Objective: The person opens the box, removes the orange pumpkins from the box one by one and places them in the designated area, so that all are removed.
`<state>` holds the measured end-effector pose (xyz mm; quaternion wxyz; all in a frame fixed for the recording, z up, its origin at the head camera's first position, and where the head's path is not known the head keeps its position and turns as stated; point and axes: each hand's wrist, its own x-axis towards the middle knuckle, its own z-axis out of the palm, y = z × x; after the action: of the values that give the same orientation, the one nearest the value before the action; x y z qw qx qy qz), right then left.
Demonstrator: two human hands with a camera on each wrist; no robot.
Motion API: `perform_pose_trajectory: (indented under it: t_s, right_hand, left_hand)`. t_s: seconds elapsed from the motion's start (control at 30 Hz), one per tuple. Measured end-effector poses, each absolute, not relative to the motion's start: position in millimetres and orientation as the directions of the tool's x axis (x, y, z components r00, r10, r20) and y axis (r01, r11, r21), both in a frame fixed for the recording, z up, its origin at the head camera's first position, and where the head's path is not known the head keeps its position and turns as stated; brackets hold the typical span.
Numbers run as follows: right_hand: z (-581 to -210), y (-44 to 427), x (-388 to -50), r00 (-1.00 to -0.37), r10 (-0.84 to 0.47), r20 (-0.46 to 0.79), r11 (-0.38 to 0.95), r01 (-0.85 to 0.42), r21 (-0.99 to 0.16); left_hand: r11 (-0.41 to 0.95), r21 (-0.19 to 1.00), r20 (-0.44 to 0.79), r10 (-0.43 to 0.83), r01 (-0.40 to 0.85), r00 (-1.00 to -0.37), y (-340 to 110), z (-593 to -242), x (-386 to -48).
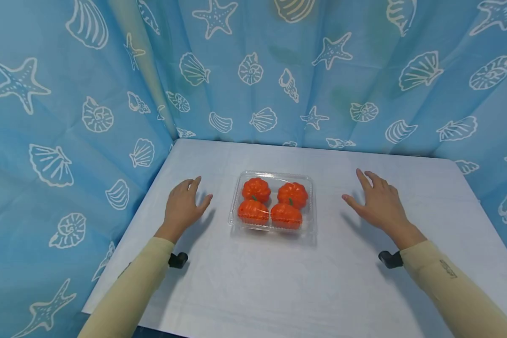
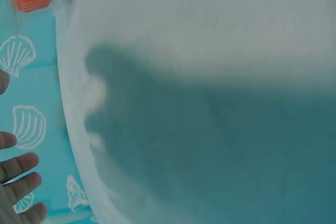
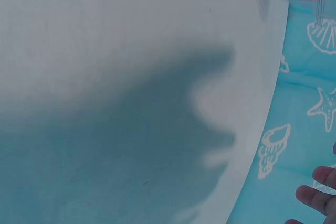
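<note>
A clear plastic clamshell box [image 1: 272,227] sits at the middle of the table, its lid appearing closed. Several small orange pumpkins [image 1: 293,195] lie inside it in two rows. To the left of the box, apart from it, my left hand [image 1: 183,205] hovers over the table with thumb and fingers spread, holding nothing. My right hand [image 1: 378,201] hovers likewise on the other side, fingers extended and nothing in them. Only fingertips [image 2: 21,184] show in the left wrist view, and a few fingertips [image 3: 313,199] in the right wrist view.
A white cloth covers the table [image 1: 253,281]. Blue curtains [image 1: 253,94] with shell and starfish prints hang behind it and along the left and right. Black wrist mounts [image 1: 178,260] stick out from both sleeves. The hands cast shadows on the cloth.
</note>
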<state>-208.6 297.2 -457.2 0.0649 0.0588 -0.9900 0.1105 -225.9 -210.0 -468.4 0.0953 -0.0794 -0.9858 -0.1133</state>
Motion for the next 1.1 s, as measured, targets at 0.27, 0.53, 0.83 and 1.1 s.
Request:
perform_pose_trajectory:
  t_s: [0.27,0.53,0.83,1.1]
  right_hand:
    - [-453,290,-197,-0.984,-0.113,0.138,0.956,-0.145,-0.256]
    - [-455,280,-182,-0.981,-0.141,0.133,0.923,-0.179,-0.34]
    - [-452,265,-169,-0.981,-0.162,0.107,0.867,-0.193,-0.459]
    - [-454,252,-162,-0.978,-0.195,0.077,0.802,-0.204,-0.562]
  left_hand:
    - [0.931,0.323,0.22,0.101,0.17,-0.97,-202,-469,-218]
    - [0.843,0.506,0.208,0.083,0.18,-0.975,-196,-470,-211]
    - [0.743,0.641,0.148,0.125,0.192,-0.981,-187,-470,-199]
    - [0.645,0.727,0.139,0.196,0.234,-0.971,-177,-471,-192]
